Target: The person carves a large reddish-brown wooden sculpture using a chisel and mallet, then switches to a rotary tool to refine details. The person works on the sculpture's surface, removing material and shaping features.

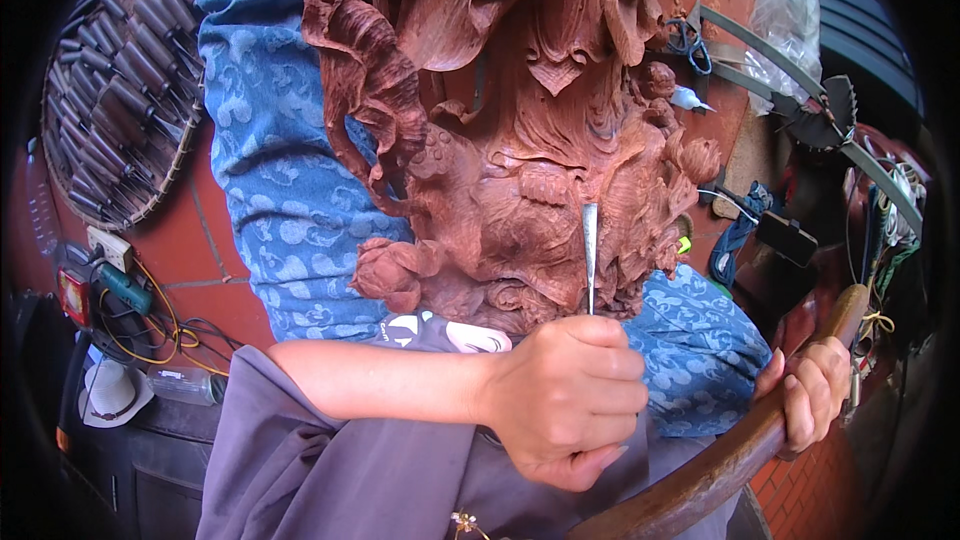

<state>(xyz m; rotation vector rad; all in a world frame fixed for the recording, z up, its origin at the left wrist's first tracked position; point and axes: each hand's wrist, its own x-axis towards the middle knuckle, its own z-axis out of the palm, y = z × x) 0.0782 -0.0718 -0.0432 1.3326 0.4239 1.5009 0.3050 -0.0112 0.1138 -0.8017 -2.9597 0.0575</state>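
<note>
Right now my left hand (pixel 568 402) is clenched around a narrow metal chisel (pixel 590 255), its fist at the lower centre of the frame, the fingers folded tight and the blade standing up out of it. The flat tip lies against or just over the reddish-brown wood carving (pixel 540 190), which fills the middle and top of the frame with its curling folds, swirls and knobbed flowers; I cannot tell whether metal and wood touch. At the lower right, my right hand (pixel 812 398) has its fingers wrapped around a curved wooden bar (pixel 700 475), near its upper end. Blue patterned cloth (pixel 285 140) shows on both sides of the carving. At the upper left, dark-handled tools (pixel 130 105) lie crowded in a round basket (pixel 186 148). A white hat (pixel 108 390) sits at the lower left, and a clear plastic bag (pixel 785 0) at the upper right.
</note>
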